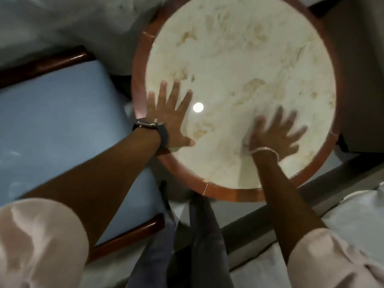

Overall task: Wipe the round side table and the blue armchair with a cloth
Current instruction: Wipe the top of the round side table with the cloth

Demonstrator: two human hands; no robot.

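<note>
My left hand (168, 119) lies flat, fingers spread, holding nothing, on the left part of the table (239, 59) top, its heel at the rim. A dark watch (152, 129) sits on that wrist. My right hand (274, 136) is also splayed and pressed down on the near right of the top; it is motion-blurred. A pale fold shows at its thumb side, maybe the cloth (248, 138), but I cannot tell if the hand grips it or only presses on it. A thin bangle (265, 150) rings the right wrist. The top is pale marble with tan veins inside a reddish wooden rim, with a round light glare between the hands. The chair (52, 121), blue seat and dark wood frame, stands just left of the table. Pale sleeves (37, 242) cover both upper arms.
</note>
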